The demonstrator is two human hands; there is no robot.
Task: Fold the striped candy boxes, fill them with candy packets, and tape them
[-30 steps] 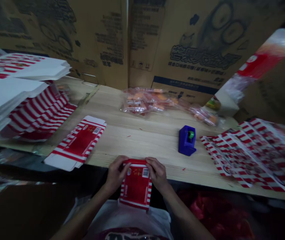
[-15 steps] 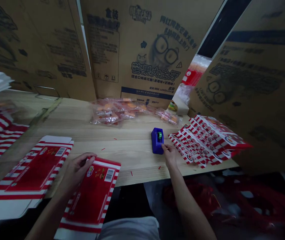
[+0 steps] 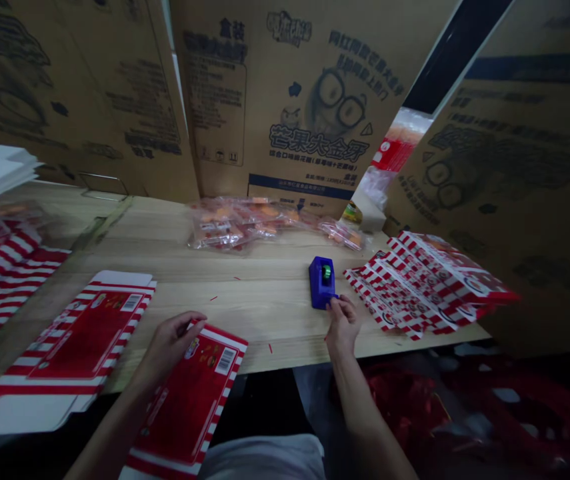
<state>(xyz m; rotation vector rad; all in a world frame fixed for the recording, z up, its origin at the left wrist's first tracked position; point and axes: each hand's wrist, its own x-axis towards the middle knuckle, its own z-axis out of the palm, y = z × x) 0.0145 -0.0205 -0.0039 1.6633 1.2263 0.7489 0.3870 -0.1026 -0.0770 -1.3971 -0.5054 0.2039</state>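
"芒果大金牙" stood in large Chinese characters on the middle cardboard carton (image 3: pixel 299 100), "盒装" above; the held red-striped box's (image 3: pixel 185 407) lettering seemed too blurred to read.

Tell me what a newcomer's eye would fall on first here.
Probably the bright red carton with striped edges, held in the left hand at the front of the table. Next might come the small blue tape dispenser, right of the middle, with the right hand at its near end. Behind them, big printed cardboard boxes stand like a wall along the back.
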